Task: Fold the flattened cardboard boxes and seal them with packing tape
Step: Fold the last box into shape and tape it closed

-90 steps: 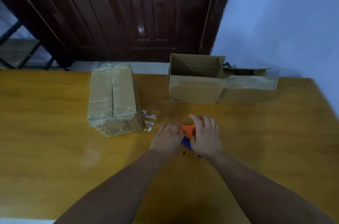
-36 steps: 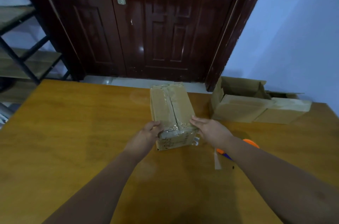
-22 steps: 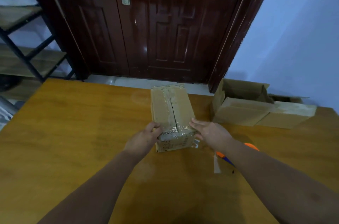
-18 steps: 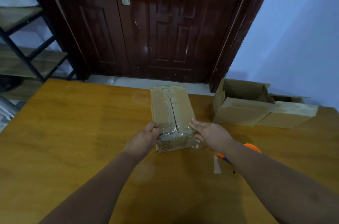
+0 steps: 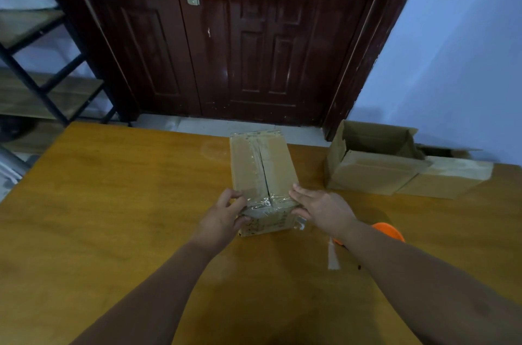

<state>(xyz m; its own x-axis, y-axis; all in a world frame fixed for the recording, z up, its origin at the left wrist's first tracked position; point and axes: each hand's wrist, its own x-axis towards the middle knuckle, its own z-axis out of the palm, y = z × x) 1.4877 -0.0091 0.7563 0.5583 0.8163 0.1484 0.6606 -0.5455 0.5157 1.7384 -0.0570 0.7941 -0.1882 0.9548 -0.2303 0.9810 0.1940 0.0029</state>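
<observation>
Hands meet at the near end of the closed box (image 5: pixel 262 172) on the table (image 5: pixel 113 203): left hand (image 5: pixel 223 217) curled round its left corner, right hand (image 5: pixel 319 206) flat against the right edge, pressing down shiny tape (image 5: pixel 265 201). Sealing looks to be in hand; more tape would call for the orange tape holder (image 5: pixel 389 231) near right. Dark writing on the box's near face is unreadable
</observation>
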